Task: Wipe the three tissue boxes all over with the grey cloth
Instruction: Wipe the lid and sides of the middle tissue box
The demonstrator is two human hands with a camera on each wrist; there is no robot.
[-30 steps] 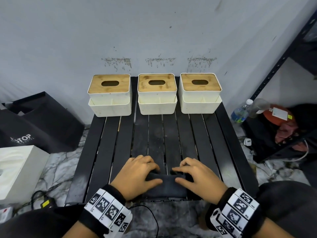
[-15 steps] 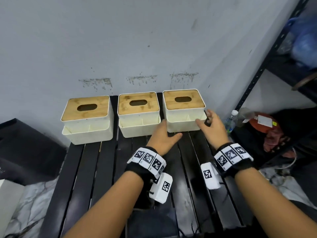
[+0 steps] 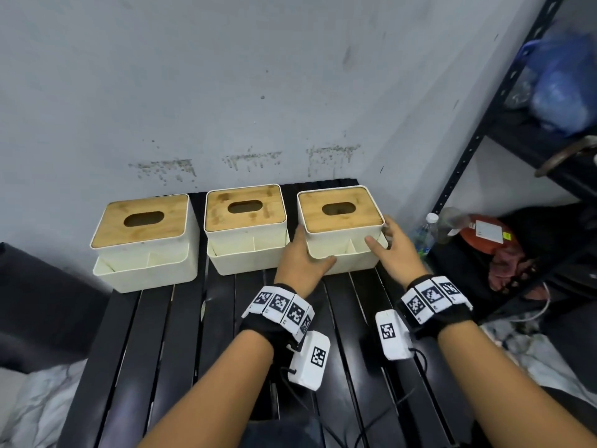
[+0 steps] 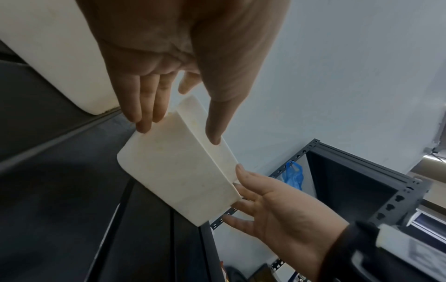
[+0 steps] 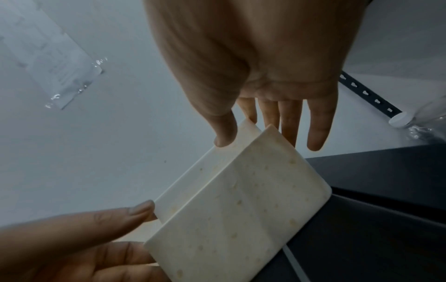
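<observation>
Three white tissue boxes with bamboo lids stand in a row against the wall: left box (image 3: 143, 240), middle box (image 3: 247, 227), right box (image 3: 340, 227). My left hand (image 3: 310, 250) lies against the right box's left side, thumb on its front tray. My right hand (image 3: 381, 232) lies against its right side, thumb on the front. Seen from the wrists, the fingers of the left hand (image 4: 179, 131) and the right hand (image 5: 263, 141) are straight along the box (image 4: 178, 183) (image 5: 241, 206). The grey cloth (image 3: 284, 433) lies at the table's near edge, mostly hidden between my forearms.
The black slatted table (image 3: 161, 350) stands against a grey wall. A black metal shelf (image 3: 468, 147) rises at the right, with a blue bag (image 3: 562, 85) on it and a water bottle (image 3: 426, 231) and red clutter below. A dark box (image 3: 38, 302) sits at the left.
Both hands left the grey cloth at the near edge and reached forward. They now touch the two sides of the right box, closer on it than half a second ago.
</observation>
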